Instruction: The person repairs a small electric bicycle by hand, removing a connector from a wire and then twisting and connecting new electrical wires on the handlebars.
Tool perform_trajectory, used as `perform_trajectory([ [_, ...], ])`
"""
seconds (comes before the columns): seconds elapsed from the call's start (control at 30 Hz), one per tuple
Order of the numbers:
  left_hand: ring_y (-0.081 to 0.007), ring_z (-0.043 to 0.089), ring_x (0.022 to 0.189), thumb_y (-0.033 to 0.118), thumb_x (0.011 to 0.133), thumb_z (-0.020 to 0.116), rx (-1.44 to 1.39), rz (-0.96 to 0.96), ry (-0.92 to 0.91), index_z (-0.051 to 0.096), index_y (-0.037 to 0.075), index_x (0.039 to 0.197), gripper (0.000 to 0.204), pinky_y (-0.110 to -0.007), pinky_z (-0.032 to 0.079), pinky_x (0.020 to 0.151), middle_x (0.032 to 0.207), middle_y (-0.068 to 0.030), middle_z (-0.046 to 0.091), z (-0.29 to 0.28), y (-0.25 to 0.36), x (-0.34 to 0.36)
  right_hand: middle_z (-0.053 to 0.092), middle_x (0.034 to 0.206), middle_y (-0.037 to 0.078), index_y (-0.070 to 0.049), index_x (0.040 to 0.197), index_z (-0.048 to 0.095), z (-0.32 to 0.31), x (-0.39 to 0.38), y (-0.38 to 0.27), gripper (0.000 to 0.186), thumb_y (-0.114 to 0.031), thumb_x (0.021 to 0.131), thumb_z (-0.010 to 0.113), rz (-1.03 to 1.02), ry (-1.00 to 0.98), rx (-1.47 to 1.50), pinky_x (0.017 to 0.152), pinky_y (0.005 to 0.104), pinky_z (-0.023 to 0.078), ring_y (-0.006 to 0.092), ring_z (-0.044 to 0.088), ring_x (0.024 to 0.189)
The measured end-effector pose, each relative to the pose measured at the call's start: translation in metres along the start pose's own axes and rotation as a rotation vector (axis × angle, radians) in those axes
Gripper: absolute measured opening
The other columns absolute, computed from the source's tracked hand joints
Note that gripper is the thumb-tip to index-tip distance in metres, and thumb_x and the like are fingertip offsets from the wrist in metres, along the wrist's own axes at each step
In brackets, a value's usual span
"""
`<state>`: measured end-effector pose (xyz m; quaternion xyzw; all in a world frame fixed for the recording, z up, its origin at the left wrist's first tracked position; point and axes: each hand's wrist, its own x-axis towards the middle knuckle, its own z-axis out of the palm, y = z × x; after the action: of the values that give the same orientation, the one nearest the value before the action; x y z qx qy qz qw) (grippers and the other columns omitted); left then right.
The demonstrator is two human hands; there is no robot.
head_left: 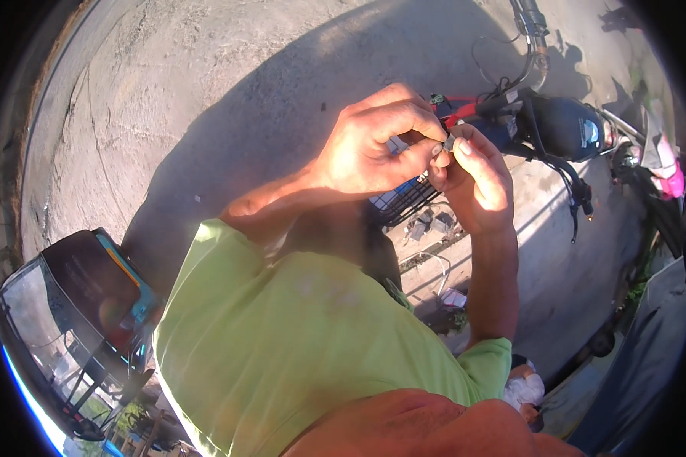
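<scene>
Sunlit concrete ground (pixel 137 99), motorbike (pixel 560 126) at upper right. Left hand (pixel 370 145) and right hand (pixel 480 179) close together, fingers (pixel 416 160) of both pinched on small dark piece (pixel 449 143).

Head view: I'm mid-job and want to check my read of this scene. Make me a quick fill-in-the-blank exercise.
1. The left hand and right hand meet, fingertips at a small piece whose shade is ____, not light.
2. The person's shirt is yellow-____.
3. The vehicle with teal edging shows at the picture's lower ____.
4. The bright item near the picture's right rim is ____.

Missing words: dark; green; left; pink.
</scene>
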<state>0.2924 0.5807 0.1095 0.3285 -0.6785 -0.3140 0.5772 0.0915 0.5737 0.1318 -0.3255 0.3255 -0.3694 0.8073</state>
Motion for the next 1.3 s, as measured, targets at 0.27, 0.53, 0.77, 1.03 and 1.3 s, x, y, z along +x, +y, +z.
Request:
perform_trajectory([
  [0.27,-0.0242,0.071,0.081,-0.002,0.081,0.074,0.036,-0.02,0.038,0.072,0.002,0.093,0.013,-0.034,0.059,0.07,0.088,-0.0093,0.072,-0.006,0.008,-0.003,0.066,0.088,0.006,-0.004,0.107,0.065,0.005,0.001,0.005,0.018,-0.02,0.102,0.06,-0.021,0.031,-0.063,0.071,0.0273,0.045,0.0147,0.06,0.08],
  [0.53,-0.0252,0.071,0.075,0.0,0.082,0.073,0.178,0.081,0.041,0.071,0.003,0.092,0.011,-0.034,0.058,0.065,0.086,-0.0097,0.072,-0.003,0.008,-0.004,0.067,0.091,0.005,-0.002,0.11,0.067,0.009,-0.007,0.006,0.019,-0.018,0.1,0.063,-0.087,0.075,-0.197,0.074,0.0271,0.047,0.0138,0.061,0.083],
  [0.77,-0.0219,0.071,0.071,-0.001,0.079,0.076,0.378,0.184,0.013,0.071,0.003,0.094,0.016,-0.03,0.057,0.059,0.086,-0.0099,0.072,0.0,0.002,-0.004,0.068,0.1,0.004,0.001,0.11,0.065,0.011,-0.01,0.024,0.018,0.006,0.094,0.069,-0.382,0.156,-0.294,0.082,0.0251,0.051,0.0099,0.063,0.089],
  [1.03,-0.0221,0.07,0.068,0.0,0.076,0.077,0.431,0.197,0.012,0.069,0.003,0.089,0.016,-0.031,0.057,0.057,0.084,-0.0093,0.07,0.008,-0.004,-0.002,0.066,0.092,0.002,0.0,0.103,0.064,0.012,-0.008,0.024,0.009,-0.004,0.097,0.066,-0.409,0.248,-0.54,0.074,0.0229,0.048,0.0066,0.059,0.081],
  [1.3,-0.023,0.067,0.072,-0.003,0.075,0.07,0.211,-0.029,-0.019,0.067,0.003,0.087,0.013,-0.032,0.054,0.066,0.08,-0.0079,0.067,0.01,-0.001,0.002,0.059,0.082,0.0,-0.001,0.099,0.059,0.008,-0.003,0.026,0.01,-0.009,0.095,0.062,-0.411,0.285,-0.662,0.066,0.0252,0.044,0.0066,0.052,0.073],
])
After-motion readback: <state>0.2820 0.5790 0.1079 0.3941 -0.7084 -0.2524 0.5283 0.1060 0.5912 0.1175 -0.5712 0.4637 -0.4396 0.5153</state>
